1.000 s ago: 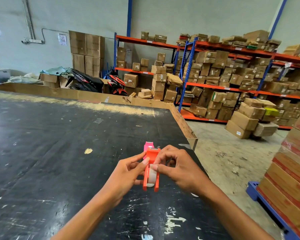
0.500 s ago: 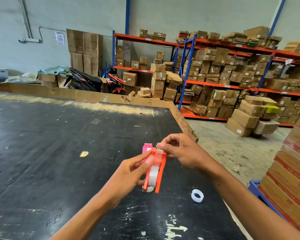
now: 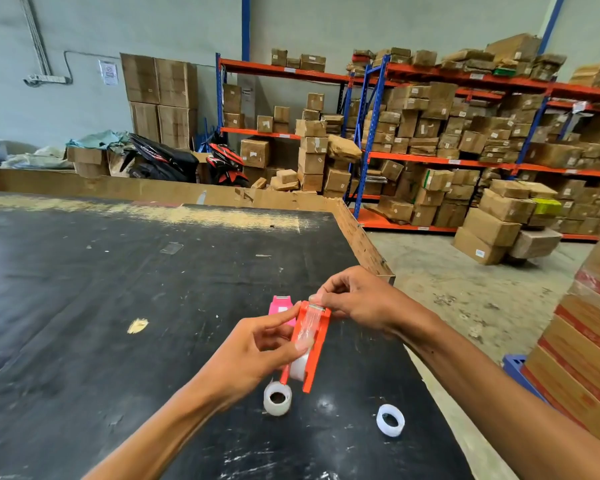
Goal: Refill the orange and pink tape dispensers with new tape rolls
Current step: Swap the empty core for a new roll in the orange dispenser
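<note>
Writing on the box labels is too blurred for me to read, while above the black table (image 3: 84, 306) my left hand (image 3: 253, 355) grips the orange dispenser (image 3: 309, 344) and my right hand (image 3: 357, 301) pinches the tape (image 3: 309, 329) at its top, the pink dispenser (image 3: 280, 306) just behind and two loose rolls lying below.

Single head view, forward-down over table (image 3: 125, 306), hands close below.

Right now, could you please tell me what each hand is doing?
Left hand: closed, holding the orange dispenser by its side.
Right hand: closed, pinching the tape end at the dispenser's top.
</note>
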Available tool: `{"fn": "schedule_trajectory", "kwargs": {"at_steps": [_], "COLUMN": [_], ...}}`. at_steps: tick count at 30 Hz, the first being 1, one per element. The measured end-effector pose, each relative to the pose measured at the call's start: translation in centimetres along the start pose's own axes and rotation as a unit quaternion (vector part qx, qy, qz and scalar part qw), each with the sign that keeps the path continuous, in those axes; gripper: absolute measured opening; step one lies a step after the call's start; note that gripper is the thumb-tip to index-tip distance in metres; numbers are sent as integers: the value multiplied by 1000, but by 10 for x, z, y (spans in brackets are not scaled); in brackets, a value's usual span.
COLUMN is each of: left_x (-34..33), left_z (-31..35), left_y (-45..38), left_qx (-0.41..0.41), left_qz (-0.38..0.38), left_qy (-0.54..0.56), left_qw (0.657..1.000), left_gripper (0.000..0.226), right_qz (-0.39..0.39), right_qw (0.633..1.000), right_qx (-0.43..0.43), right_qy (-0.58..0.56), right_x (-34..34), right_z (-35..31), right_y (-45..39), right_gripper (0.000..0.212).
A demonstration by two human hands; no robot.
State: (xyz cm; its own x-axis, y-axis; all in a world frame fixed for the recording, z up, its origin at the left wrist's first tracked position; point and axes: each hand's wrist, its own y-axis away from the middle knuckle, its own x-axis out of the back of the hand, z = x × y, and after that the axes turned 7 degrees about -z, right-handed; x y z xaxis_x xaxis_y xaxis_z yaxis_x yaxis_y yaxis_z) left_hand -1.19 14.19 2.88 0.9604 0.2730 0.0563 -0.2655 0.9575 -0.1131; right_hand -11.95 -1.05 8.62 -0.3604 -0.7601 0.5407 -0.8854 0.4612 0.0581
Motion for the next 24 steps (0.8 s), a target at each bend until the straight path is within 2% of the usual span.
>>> {"fn": "schedule_trajectory", "kwargs": {"at_steps": [4,8,12,14,18,24], "left_x": [-10,-14,-21,-28,-35,-44], "left_z": [-2,-28,-55,-64,-81,-87], "left_y": [-24,-65,-102,-118,-145,-159], "left_qx": [59,125,180,200,213,204], "left_qz": [15,78,133,146,177,178], "left_qy": [52,64,61,56,24,-13], "left_qw": [997,987,973,967,961,963], "left_gripper": [33,29,34,35,36,32], "right_qz": [-7,65,45,40,39,65], "right_qw": [989,977,976,980,976,974], "right_qx": [-40,-65,-97,-111,-127,-124], "right_qy": [-143,-191,-187,-163,-171,-180], "right_x": [11,9,0,0,1,-1], "right_z": [22,60,96,110,132,152], "right_y": [-16,-31,-47,-57,-77,-101], "right_gripper": [20,28,37,35,28,23]}}
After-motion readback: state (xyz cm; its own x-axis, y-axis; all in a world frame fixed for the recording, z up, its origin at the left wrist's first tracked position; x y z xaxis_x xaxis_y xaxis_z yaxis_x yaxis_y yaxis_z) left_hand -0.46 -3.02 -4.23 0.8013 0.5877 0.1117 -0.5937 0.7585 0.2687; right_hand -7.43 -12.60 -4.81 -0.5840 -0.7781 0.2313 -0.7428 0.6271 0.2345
